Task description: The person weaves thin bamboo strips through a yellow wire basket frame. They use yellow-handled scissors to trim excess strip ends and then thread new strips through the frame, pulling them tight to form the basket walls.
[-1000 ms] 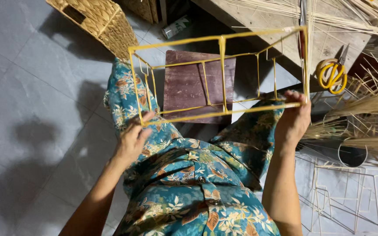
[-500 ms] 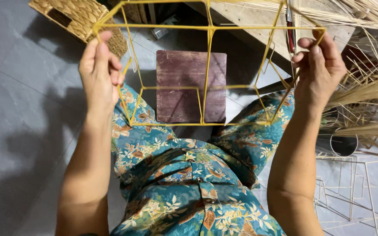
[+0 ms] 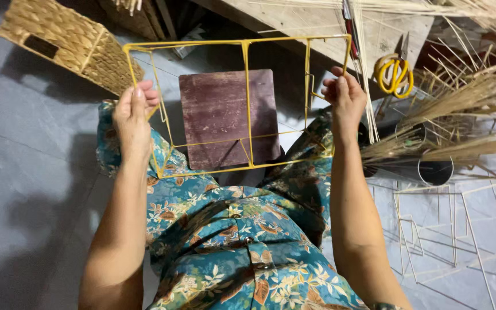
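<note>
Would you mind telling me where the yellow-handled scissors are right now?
In the head view, the yellow-handled scissors lie at the upper right on the wooden plank, just beyond the right hand gripping the yellow wire frame, above the bundled straw.

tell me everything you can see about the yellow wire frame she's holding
The yellow wire frame is a box-shaped skeleton of thin rods, seemingly painted metal, with upright bars dividing its sides. It is bare, nothing woven on it. It is held up above the lap and a dark square board, the left hand gripping its left side and the right hand its right.
</note>
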